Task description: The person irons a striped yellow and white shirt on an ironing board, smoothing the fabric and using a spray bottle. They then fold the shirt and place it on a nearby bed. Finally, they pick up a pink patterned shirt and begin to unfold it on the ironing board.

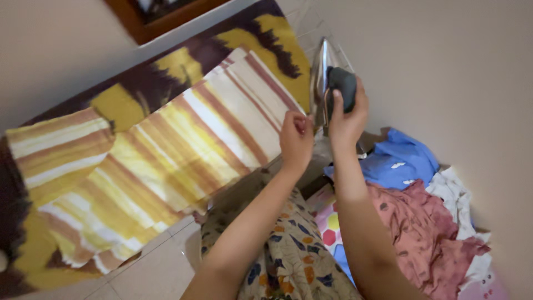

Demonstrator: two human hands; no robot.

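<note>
A striped cloth [166, 150] in yellow, white and brown lies spread over an ironing board [266, 33] with a brown and yellow cover. My left hand [295, 139] pinches the cloth's near right edge. My right hand [347, 114] grips the dark handle of a clothes iron [327, 78], which stands upright on its heel at the board's right end, its shiny soleplate facing left.
A heap of clothes, blue [402, 158], reddish pink [427, 233] and white [458, 194], lies to the right by a beige wall. A floral garment [288, 255] covers my lap. A pale tiled floor [150, 272] shows below the board. A wooden frame [161, 16] sits at top.
</note>
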